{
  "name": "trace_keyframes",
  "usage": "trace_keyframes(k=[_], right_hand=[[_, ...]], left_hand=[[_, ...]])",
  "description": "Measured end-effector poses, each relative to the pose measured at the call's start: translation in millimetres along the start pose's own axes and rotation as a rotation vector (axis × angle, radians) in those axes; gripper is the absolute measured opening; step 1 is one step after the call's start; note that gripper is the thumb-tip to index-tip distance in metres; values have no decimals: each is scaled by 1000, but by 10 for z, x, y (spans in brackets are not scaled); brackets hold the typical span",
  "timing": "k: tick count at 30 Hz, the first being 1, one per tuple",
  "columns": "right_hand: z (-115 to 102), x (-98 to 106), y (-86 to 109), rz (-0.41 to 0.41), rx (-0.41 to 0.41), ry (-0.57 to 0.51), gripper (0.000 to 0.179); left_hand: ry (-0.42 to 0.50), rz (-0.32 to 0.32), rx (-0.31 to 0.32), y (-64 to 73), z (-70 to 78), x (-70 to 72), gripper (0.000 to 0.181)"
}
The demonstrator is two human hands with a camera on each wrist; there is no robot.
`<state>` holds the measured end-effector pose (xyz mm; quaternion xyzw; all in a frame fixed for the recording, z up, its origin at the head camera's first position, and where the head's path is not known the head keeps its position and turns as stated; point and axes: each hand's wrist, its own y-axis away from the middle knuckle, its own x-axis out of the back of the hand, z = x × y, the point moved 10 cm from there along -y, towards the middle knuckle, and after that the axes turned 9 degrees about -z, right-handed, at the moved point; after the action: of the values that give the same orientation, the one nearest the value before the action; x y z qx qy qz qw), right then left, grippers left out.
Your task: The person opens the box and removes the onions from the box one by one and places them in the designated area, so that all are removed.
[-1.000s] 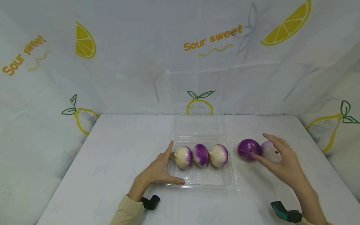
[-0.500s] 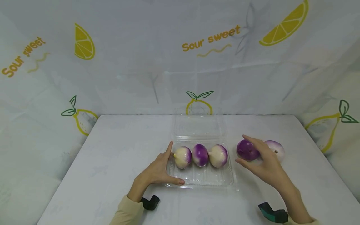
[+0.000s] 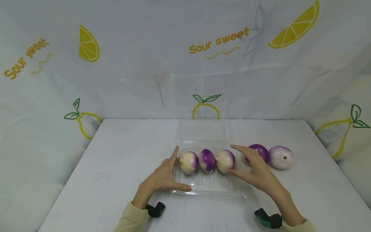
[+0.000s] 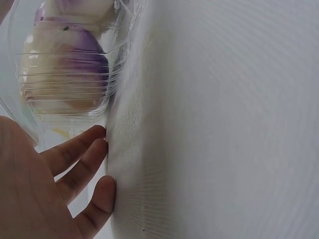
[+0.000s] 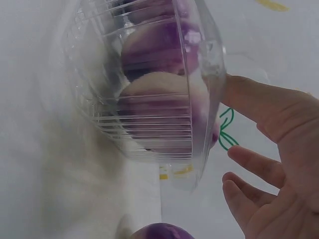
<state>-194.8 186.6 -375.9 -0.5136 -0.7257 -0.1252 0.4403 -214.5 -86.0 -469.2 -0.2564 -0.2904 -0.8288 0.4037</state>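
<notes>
A clear plastic clamshell box [image 3: 208, 188] holds a row of three purple-and-white turnips: left [image 3: 189, 163], middle [image 3: 207, 160] and right [image 3: 224, 161]. My left hand [image 3: 162, 176] rests at the box's left side, thumb along the front edge, fingers spread. In the left wrist view three fingertips [image 4: 104, 186] touch the tabletop below the ribbed wall. My right hand [image 3: 259, 170] reaches over the box's right side, thumb tip right at the right turnip, fingers extended and apart. The right wrist view shows that turnip [image 5: 157, 112] through the wall.
Right of the box lie a dark purple turnip [image 3: 262, 152], partly behind my right hand, and a paler turnip [image 3: 281, 157]. The transparent lid [image 3: 205, 129] stands open toward the back. A lemon-print cloth [image 3: 139, 64] hangs behind the white table [image 3: 116, 154].
My right hand has moved left, from the two loose turnips to the right side of the box, carrying nothing. My left hand and the turnips have stayed in place.
</notes>
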Motion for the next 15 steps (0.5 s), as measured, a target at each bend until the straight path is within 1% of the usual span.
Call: trace_keyframes(k=[7, 15], right_hand=[[-8, -118, -47, -53, -12, 15, 79], [40, -191, -86, -72, -25, 9, 80]], left_hand=[[-13, 10, -6, -5, -5, -14, 149], [-20, 16, -11, -9, 5, -14, 150]])
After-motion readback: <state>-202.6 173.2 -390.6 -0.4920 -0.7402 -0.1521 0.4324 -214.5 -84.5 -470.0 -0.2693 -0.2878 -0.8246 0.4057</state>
